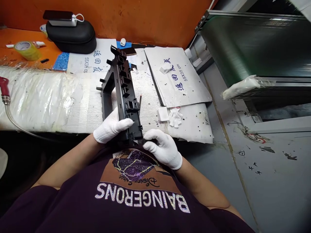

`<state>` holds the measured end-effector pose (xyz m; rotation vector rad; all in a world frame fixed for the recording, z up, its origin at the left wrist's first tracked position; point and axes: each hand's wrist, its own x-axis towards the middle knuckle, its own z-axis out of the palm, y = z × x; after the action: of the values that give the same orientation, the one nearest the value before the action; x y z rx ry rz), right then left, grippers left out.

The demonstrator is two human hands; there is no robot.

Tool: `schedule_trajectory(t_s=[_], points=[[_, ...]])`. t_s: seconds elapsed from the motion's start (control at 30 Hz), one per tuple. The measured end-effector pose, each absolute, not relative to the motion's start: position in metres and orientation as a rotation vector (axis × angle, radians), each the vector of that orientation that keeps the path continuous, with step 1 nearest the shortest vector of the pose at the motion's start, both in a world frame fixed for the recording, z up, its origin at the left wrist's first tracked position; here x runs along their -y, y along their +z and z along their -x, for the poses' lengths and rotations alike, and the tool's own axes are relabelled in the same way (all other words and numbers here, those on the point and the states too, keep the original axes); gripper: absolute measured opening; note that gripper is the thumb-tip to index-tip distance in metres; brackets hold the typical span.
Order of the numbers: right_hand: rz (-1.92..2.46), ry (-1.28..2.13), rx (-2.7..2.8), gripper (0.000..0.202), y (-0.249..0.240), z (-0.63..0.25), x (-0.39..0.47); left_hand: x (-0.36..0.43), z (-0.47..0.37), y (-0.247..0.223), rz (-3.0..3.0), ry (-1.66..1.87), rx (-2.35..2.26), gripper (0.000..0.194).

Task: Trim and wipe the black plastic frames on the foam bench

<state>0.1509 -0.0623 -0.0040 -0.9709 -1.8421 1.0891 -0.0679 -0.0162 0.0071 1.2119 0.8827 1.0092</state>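
A black plastic frame with clips and tabs along its side stands on edge, tilted, over the front of the padded bench. My left hand, in a white knit glove, grips it near its lower end, with the thumb across the clipped side. My right hand, gloved the same way, is at the frame's lower right corner. Its thumb and index finger are pinched together there, and whatever lies between the tips is too small to make out. The frame's lowest end comes close to my shirt.
White foam sheets with blue writing lie at right, beside a white block and a crumpled glove. A black case, tape roll and red-handled air tool are at left. A green conveyor belt runs at right.
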Motion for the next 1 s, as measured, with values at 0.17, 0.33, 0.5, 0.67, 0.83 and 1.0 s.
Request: schedule_trajectory(t_s=[0.17,0.33,0.5,0.67,0.83,1.0], points=[[0.956,1.110,1.834,0.033,-0.002,-0.149,0.060,0.017,0.069,0.008,-1.202,0.996,-0.854,0.072],[1.023,1.034,1.808,0.035,0.001,-0.144,0.059,0.017,0.069,0.011,-1.228,1.005,-0.865,0.076],[1.015,0.970,1.742,0.037,0.005,-0.144,0.067,0.017,0.070,0.010,-1.260,1.012,-0.880,0.074],[0.814,1.042,1.858,0.047,0.021,-0.138,0.066,0.015,0.070,0.007,-1.289,1.013,-0.912,0.072],[0.740,1.173,1.885,0.048,0.030,-0.143,0.062,0.018,0.065,0.007,-1.248,0.959,-0.831,0.069],[0.767,1.160,1.950,0.048,0.035,-0.152,0.066,0.016,0.062,0.007,-1.264,0.980,-0.830,0.065]])
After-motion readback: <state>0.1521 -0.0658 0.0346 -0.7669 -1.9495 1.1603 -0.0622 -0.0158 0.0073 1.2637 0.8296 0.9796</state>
